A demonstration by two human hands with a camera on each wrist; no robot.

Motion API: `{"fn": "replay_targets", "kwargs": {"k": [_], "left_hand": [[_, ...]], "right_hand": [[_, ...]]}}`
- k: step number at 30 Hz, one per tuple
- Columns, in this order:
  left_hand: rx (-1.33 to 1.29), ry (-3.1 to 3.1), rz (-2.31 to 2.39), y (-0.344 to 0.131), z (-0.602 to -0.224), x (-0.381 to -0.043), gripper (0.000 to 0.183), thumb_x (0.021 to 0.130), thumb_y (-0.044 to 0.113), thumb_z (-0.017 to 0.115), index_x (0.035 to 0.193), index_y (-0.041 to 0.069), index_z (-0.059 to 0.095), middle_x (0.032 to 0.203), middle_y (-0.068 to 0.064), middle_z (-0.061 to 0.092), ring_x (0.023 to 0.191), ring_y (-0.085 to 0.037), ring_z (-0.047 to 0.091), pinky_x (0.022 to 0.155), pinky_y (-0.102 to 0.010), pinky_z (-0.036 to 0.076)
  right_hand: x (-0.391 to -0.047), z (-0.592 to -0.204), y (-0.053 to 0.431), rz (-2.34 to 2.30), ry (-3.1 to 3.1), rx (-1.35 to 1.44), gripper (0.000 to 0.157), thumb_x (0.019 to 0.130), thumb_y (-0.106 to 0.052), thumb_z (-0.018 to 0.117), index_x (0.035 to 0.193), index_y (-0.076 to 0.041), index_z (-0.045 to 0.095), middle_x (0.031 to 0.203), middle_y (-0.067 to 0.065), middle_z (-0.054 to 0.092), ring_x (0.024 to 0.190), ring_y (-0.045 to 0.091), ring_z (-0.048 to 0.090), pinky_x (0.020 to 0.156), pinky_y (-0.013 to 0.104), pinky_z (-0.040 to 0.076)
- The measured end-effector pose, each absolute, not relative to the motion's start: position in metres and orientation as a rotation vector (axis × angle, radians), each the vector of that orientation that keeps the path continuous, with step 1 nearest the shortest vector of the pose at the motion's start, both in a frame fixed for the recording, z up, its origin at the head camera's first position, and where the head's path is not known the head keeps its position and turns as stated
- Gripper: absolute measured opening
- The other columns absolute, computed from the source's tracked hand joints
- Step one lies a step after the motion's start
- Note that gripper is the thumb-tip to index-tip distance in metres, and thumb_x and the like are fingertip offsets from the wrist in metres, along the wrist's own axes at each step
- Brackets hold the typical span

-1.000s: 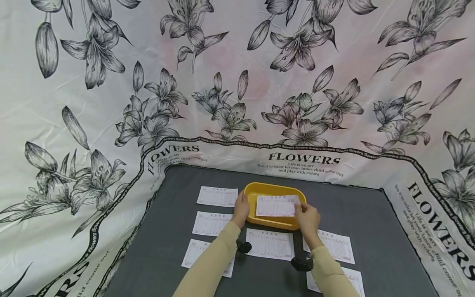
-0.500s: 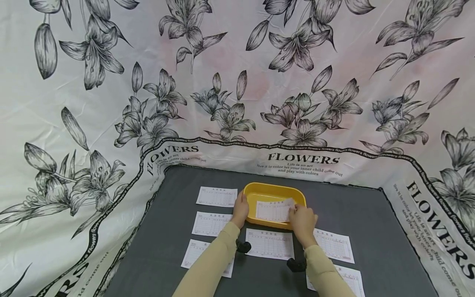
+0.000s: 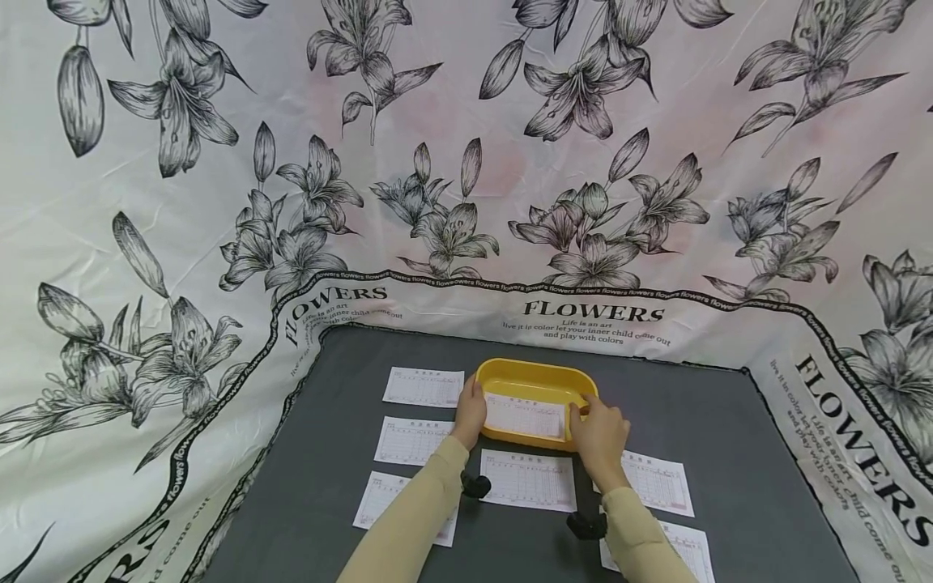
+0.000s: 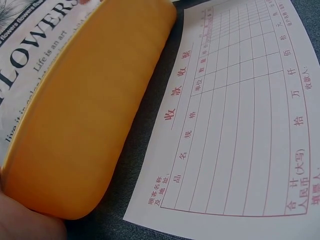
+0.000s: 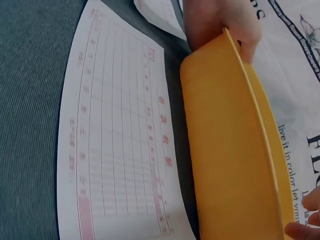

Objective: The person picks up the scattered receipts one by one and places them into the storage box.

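A yellow plastic tray with rounded corners stands on the dark grey cloth. Inside it lies a printed receipt slip with red ruled lines. My left hand grips the tray's left end, thumb over the rim. At the right end, my right hand holds the rim, its thumb on the inner side and its fingertips right at the edge. Another receipt slip lies flat just in front of the tray; it shows large beside the tray wall in both wrist views.
Three slips form a column at the left, among them the top-left slip. Two more lie at the right, including one slip partly under my right forearm. A white floral cloth borders the dark surface and rises behind it.
My right hand has lowered the receipt slip into the tray, sliding it left, and let it go. That hand now holds the tray's right rim. The left hand stays on the tray.
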State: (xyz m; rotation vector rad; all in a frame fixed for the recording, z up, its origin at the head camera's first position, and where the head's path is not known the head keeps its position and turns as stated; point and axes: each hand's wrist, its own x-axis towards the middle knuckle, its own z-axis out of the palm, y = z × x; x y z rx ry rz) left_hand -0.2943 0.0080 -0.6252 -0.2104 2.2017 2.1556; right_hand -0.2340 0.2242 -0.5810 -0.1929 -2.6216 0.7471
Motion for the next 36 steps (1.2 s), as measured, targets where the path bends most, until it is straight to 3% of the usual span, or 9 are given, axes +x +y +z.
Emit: {"fn": "replay_targets", "kwargs": {"k": [7, 18, 28, 36], "left_hand": [[-0.206, 2.228, 2.123, 0.007, -0.626, -0.294, 0.051, 0.119, 0.022, 0.028, 0.164, 0.0, 0.032, 0.166, -0.021, 0.041, 0.154, -0.038, 0.039, 0.129, -0.053, 0.03], [-0.23, 2.229, 2.101, 0.006, -0.629, -0.291, 0.051, 0.119, 0.023, 0.029, 0.164, 0.001, 0.032, 0.166, -0.02, 0.041, 0.154, -0.04, 0.039, 0.128, -0.056, 0.03], [-0.222, 2.205, 2.112, 0.006, -0.63, -0.293, 0.051, 0.119, 0.024, 0.029, 0.165, 0.001, 0.031, 0.167, -0.02, 0.039, 0.154, -0.039, 0.037, 0.129, -0.056, 0.03], [-0.239, 2.212, 2.116, 0.007, -0.629, -0.292, 0.051, 0.119, 0.024, 0.029, 0.165, 0.001, 0.031, 0.167, -0.02, 0.04, 0.154, -0.04, 0.038, 0.128, -0.057, 0.03]], "right_hand": [[-0.229, -0.579, 0.24, 0.769, -2.475, -0.185, 0.032, 0.096, -0.016, 0.074, 0.119, 0.007, 0.075, 0.094, 0.022, 0.079, 0.086, 0.047, 0.063, 0.074, 0.056, 0.037], [-0.204, -0.595, 0.282, 0.751, -2.424, -0.235, 0.036, 0.096, -0.019, 0.075, 0.123, 0.005, 0.074, 0.109, 0.026, 0.076, 0.094, 0.051, 0.062, 0.075, 0.062, 0.038], [-0.187, -0.604, 0.323, 0.722, -2.537, -0.473, 0.06, 0.098, -0.03, 0.071, 0.143, 0.008, 0.057, 0.129, 0.038, 0.063, 0.113, 0.058, 0.05, 0.087, 0.072, 0.036], [-0.179, -0.612, 0.344, 0.728, -2.606, -0.651, 0.072, 0.098, -0.039, 0.07, 0.147, 0.009, 0.05, 0.141, 0.041, 0.051, 0.124, 0.063, 0.042, 0.095, 0.078, 0.033]]}}
